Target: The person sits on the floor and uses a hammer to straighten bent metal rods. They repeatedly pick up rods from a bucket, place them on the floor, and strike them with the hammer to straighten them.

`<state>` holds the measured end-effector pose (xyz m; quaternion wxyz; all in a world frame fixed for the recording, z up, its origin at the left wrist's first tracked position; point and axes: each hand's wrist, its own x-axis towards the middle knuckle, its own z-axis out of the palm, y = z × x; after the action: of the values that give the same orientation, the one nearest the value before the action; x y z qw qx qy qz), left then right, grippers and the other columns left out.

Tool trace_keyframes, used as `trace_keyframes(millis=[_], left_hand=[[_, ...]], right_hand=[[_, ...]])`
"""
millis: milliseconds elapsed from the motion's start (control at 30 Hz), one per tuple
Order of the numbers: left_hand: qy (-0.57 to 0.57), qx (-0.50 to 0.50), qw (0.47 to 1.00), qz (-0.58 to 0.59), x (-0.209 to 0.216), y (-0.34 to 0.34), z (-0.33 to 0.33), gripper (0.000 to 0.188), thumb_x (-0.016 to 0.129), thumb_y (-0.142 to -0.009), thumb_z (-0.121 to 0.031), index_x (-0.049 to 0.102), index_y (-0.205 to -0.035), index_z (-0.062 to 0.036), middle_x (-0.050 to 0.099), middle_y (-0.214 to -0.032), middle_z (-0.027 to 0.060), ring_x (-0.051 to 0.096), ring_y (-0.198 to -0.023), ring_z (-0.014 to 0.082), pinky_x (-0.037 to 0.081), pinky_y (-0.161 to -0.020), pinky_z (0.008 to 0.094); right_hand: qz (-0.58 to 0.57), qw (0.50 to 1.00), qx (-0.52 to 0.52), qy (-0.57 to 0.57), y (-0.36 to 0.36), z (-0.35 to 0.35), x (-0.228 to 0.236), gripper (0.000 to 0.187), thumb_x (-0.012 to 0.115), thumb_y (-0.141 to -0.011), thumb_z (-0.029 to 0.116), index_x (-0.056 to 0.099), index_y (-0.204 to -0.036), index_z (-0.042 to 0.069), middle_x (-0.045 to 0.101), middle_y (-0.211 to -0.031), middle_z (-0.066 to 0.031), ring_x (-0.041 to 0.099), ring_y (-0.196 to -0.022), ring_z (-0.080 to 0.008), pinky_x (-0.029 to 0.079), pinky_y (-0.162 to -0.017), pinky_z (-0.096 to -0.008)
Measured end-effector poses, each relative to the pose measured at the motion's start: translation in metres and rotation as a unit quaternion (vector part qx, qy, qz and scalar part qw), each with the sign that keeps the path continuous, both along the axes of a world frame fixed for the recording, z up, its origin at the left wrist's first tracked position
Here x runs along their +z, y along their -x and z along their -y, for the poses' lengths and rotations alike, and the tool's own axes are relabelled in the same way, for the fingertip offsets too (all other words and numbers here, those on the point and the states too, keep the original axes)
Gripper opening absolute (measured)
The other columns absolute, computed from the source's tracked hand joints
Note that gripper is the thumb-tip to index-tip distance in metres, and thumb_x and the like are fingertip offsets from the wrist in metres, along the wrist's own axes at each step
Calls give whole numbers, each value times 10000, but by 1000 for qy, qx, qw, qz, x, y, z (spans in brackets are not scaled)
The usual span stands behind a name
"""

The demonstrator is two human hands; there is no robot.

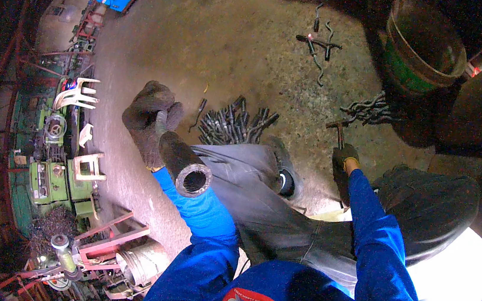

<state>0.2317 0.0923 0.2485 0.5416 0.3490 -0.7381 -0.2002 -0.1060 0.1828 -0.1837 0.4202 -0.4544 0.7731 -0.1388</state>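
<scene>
My left hand (151, 117), in a dark work glove, closes around the thin rod end of a metal piece with a thick hollow cylinder (179, 158). The cylinder's round open end points toward me, level with my left forearm. On the other side, my gloved right hand (346, 158) grips a hammer (339, 126) by its handle, head pointing away from me over the floor. Between my hands lies a heap of dark metal pieces (237, 123), and one single rod piece (198, 114) rests just left of it.
Wavy rods (370, 110) are piled beyond my right hand, near a green bucket (424, 52). Farther off, several rod pieces (327, 44) lie on the floor, one with a glowing spot. Something glows orange (476, 71) beside the bucket. Green machines (50, 182) and a white chair (78, 94) stand left.
</scene>
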Motion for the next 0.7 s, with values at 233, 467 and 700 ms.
trace_keyframes(millis=[233, 467, 700], left_hand=[[41, -9, 997, 67, 10, 6, -1, 247, 717, -642, 78, 649, -843, -48, 569, -858, 102, 523, -758, 187, 461, -614, 304], [18, 25, 999, 10, 9, 9, -2, 297, 709, -598, 107, 644, -845, -44, 548, -825, 98, 504, -735, 183, 422, -606, 306], [31, 13, 999, 18, 7, 7, 1, 304, 706, -592, 111, 644, -846, -45, 546, -819, 98, 504, -733, 183, 421, -608, 307]], right_hand=[[74, 992, -62, -80, -2, 0, 13, 504, 641, -792, 428, 644, -1072, 8, 661, -1035, -245, 632, -991, -415, 507, -836, -470], [-23, 995, 24, -90, -2, 13, 8, 506, 609, -814, 431, 639, -1096, 11, 643, -1104, -245, 621, -1034, -411, 504, -863, -474], [-27, 999, 1, 23, -2, -4, -3, 401, 615, -827, 418, 660, -915, 30, 664, -882, -223, 632, -828, -427, 508, -708, -504]])
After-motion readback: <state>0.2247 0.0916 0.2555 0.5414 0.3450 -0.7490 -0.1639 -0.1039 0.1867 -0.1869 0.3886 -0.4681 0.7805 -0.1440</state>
